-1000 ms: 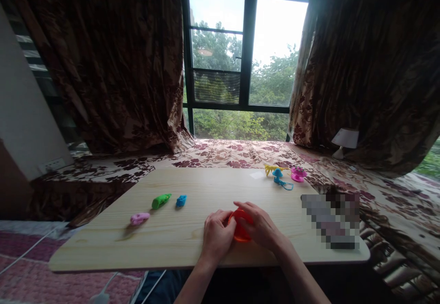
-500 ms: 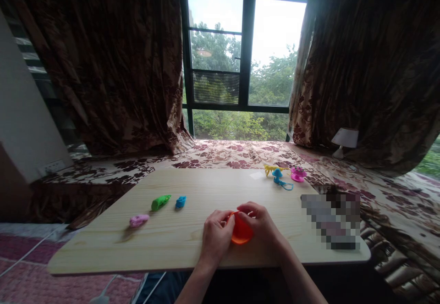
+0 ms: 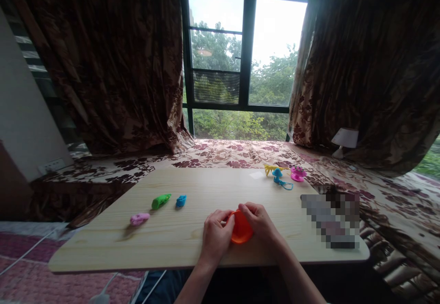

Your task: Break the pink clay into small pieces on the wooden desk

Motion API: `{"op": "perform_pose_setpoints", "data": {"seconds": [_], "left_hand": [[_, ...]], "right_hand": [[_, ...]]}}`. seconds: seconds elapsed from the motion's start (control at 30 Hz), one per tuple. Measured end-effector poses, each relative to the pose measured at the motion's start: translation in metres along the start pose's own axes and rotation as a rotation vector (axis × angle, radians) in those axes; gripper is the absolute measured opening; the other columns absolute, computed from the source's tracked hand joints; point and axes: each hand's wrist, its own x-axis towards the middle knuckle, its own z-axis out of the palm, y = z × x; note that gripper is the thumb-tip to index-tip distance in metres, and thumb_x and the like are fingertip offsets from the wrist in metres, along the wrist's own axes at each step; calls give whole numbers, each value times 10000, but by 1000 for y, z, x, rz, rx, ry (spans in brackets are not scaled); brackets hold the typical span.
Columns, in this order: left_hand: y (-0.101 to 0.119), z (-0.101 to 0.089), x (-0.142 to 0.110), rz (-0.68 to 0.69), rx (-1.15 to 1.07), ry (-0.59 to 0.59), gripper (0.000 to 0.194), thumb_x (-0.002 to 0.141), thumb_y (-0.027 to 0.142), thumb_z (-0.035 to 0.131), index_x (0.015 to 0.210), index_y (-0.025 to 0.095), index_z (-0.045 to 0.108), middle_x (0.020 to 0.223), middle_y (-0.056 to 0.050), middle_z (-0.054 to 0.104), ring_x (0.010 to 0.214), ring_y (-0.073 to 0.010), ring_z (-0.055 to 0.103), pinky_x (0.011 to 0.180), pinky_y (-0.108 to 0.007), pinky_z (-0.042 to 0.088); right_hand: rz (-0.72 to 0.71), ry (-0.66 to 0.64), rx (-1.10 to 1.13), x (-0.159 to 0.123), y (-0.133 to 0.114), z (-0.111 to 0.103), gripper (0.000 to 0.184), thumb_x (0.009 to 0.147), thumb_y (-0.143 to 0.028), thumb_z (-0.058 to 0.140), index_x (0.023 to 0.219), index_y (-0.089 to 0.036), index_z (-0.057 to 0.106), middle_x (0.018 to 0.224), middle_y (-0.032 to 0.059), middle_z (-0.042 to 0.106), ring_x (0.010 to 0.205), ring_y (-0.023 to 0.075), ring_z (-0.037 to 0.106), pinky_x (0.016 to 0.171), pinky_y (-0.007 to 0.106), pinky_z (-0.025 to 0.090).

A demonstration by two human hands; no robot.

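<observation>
Both hands meet around a round orange piece (image 3: 242, 229), thin-edged and bowl-like, near the front of the wooden table. My left hand (image 3: 217, 230) pinches its left rim between thumb and fingers. On the upper right rim, my right hand (image 3: 257, 218) is closed with thumb and fingertips at the edge. The fingers hide part of the far rim, and I cannot tell whether the piece is soft clay or plastic. To the left lie a green lump (image 3: 161, 201), a small blue lump (image 3: 180, 201) and a pink lump (image 3: 139, 219), all clay-like.
At the table's (image 3: 113, 249) far right stand a blue mushroom-shaped piece (image 3: 277, 174), a yellow branching piece (image 3: 271, 169) and a pink dotted piece (image 3: 298, 174). A pixelated object (image 3: 330, 223) lies at the right edge. A white lamp (image 3: 344, 139) stands beyond on the patterned ledge.
The fingers of my right hand have drawn in and lowered slightly at the orange piece's rim. My left hand stays almost still, and the other things have not moved.
</observation>
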Motion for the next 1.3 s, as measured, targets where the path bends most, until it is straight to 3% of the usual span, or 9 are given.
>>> {"op": "perform_pose_setpoints", "data": {"seconds": [0.17,0.4,0.63,0.8,1.03,1.17,1.3], "left_hand": [[1,0,0,5,8,4,188,708,276,532,784,201,688,734,-35,658,727,-169,605,664,-276,500],[3,-1,0,5,20,10,187,708,277,530,777,201,685,747,-35,664,723,-163,608,665,-272,499],[3,0,0,-14,36,46,223,717,309,520,794,181,685,750,-53,681,687,-168,616,640,-278,495],[7,0,-1,-9,53,20,216,703,340,543,770,203,696,716,-36,687,606,-147,602,664,-287,486],[7,-2,-1,17,82,0,210,723,341,530,705,216,697,672,-27,657,661,-155,602,660,-267,476],[1,-1,0,25,85,8,221,746,334,511,774,210,691,713,-29,649,706,-159,600,674,-265,476],[-4,-1,0,30,78,9,251,769,322,490,903,196,662,811,-38,648,756,-154,593,711,-267,473]], "right_hand": [[21,5,10,0,3,4,307,810,-394,498,721,-137,641,652,7,600,600,120,499,521,199,366],[39,13,31,0,2,5,346,804,-416,497,660,-132,632,584,-5,572,535,104,472,466,192,343],[15,20,89,-5,-1,-6,263,792,-358,541,943,-165,635,846,38,651,720,154,578,614,232,449],[-13,6,110,-8,2,-5,171,773,-287,559,822,-165,669,799,36,650,727,156,589,638,242,463],[-42,-3,106,-6,0,-2,175,774,-284,555,821,-170,679,799,33,634,707,148,585,592,230,464],[-39,28,80,-8,0,-6,227,790,-313,534,914,-170,659,866,53,644,738,162,591,613,250,473],[-46,27,61,-8,0,-7,185,776,-295,546,831,-163,664,803,45,648,701,159,587,607,253,470]]}}
